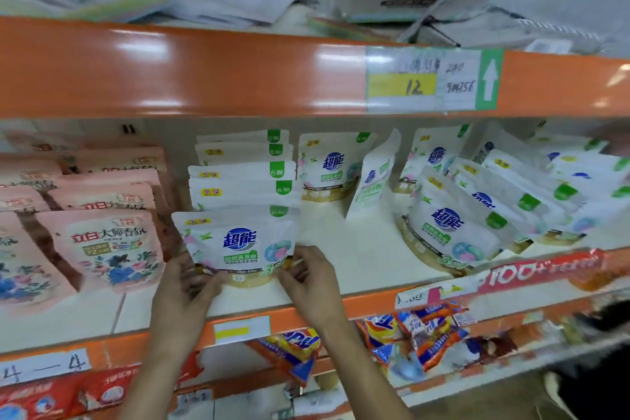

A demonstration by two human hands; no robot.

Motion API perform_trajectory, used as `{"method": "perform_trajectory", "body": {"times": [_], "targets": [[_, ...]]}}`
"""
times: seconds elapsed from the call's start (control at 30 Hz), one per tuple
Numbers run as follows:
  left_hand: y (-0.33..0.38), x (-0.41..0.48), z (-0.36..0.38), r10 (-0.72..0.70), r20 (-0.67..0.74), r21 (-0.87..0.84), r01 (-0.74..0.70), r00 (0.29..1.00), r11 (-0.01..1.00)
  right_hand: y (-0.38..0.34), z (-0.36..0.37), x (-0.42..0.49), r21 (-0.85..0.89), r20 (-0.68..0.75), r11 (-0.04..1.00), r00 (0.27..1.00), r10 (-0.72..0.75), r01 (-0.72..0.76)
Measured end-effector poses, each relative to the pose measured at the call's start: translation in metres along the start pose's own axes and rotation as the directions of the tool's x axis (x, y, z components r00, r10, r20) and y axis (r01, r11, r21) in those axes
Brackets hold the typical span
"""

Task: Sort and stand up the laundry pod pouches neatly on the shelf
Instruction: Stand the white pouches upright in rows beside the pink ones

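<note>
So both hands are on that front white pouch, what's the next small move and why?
Probably seat the front pouch flat on the shelf and nudge it back against the stack behind. The left hand and right hand pinch its lower corners, and it sits tilted, left of that row.

both hands are holding a white pouch [238,245] upright at the shelf [358,269] front, left hand [185,283] and right hand [312,278] pinching its bottom corners, pink pouches [109,249] sitting alongside

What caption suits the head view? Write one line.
Left hand and right hand hold a white pouch standing on the shelf, between pink pouches and slumped white pouches.
</note>
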State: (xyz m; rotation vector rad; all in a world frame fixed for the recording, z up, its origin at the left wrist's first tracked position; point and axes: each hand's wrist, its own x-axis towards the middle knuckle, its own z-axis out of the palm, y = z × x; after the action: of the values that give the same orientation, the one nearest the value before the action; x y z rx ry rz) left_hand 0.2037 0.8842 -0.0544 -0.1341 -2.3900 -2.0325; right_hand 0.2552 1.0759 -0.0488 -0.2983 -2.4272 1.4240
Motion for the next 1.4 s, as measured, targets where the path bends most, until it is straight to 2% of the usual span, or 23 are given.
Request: {"method": "perform_trajectory", "body": {"times": [0.47, 0.6, 0.8, 0.83, 0.87, 0.9, 0.97, 1.0, 1.07, 1.1, 1.17, 1.23, 1.27, 1.4], "targets": [[0.004, -0.003, -0.002, -0.004, -0.048, -0.041, 0.003, 0.999, 0.999, -0.002, 0.001, -0.001, 0.016, -0.004, 0.998, 0.998, 0.064, -0.064], [0.010, -0.008, -0.003, -0.075, -0.016, -0.179, 0.071, 0.997, 0.981, 0.001, -0.001, -0.001, 0.024, 0.044, 0.998, 0.997, 0.060, -0.061], [0.015, -0.031, 0.003, 0.097, -0.276, -0.081, -0.124, 0.956, 0.989, 0.011, -0.019, -0.003, 0.188, 0.131, 0.977, 0.988, 0.078, -0.102], [0.010, -0.042, 0.006, 0.113, -0.282, -0.085, -0.142, 0.953, 0.986, 0.016, -0.025, -0.004, 0.198, 0.151, 0.973, 0.985, 0.088, -0.117], [-0.001, -0.043, 0.005, 0.129, -0.348, -0.066, -0.161, 0.929, 0.985, 0.021, -0.033, -0.006, 0.199, 0.167, 0.972, 0.981, 0.094, -0.127], [-0.006, -0.045, 0.008, 0.070, -0.387, -0.109, -0.121, 0.919, 0.987, 0.028, -0.042, -0.006, 0.197, 0.177, 0.972, 0.980, 0.093, -0.128], [-0.007, -0.056, 0.019, 0.027, -0.289, -0.059, -0.046, 0.957, 0.997, 0.039, -0.064, -0.005, 0.186, 0.176, 0.976, 0.981, 0.078, -0.111], [0.005, -0.064, 0.028, 0.097, -0.273, 0.065, -0.083, 0.957, 0.994, 0.045, -0.075, -0.002, 0.176, 0.171, 0.979, 0.983, 0.068, -0.098], [0.052, -0.091, 0.075, 0.132, -0.173, 0.101, -0.116, 0.976, 0.988, 0.056, -0.097, 0.004, 0.154, 0.167, 0.985, 0.984, 0.057, -0.083], [0.068, -0.105, 0.103, 0.246, -0.111, 0.052, -0.242, 0.963, 0.969, 0.061, -0.107, 0.007, 0.143, 0.162, 0.987, 0.985, 0.054, -0.077], [0.107, -0.119, 0.161, 0.249, 0.059, -0.013, -0.249, 0.967, 0.968, 0.070, -0.123, 0.011, 0.107, 0.157, 0.993, 0.987, 0.022, -0.040], [0.095, -0.093, 0.189, 0.216, 0.157, 0.016, -0.221, 0.964, 0.975, 0.076, -0.133, 0.011, 0.035, 0.197, 0.999, 0.980, -0.005, -0.002], [0.091, -0.076, 0.202, 0.174, 0.147, 0.050, -0.183, 0.974, 0.982, 0.077, -0.137, 0.010, 0.009, 0.227, 1.000, 0.974, -0.013, 0.011], [0.078, -0.017, 0.235, 0.160, 0.042, 0.119, -0.164, 0.986, 0.979, 0.079, -0.144, 0.006, -0.022, 0.300, 0.998, 0.952, -0.055, 0.065]]}}
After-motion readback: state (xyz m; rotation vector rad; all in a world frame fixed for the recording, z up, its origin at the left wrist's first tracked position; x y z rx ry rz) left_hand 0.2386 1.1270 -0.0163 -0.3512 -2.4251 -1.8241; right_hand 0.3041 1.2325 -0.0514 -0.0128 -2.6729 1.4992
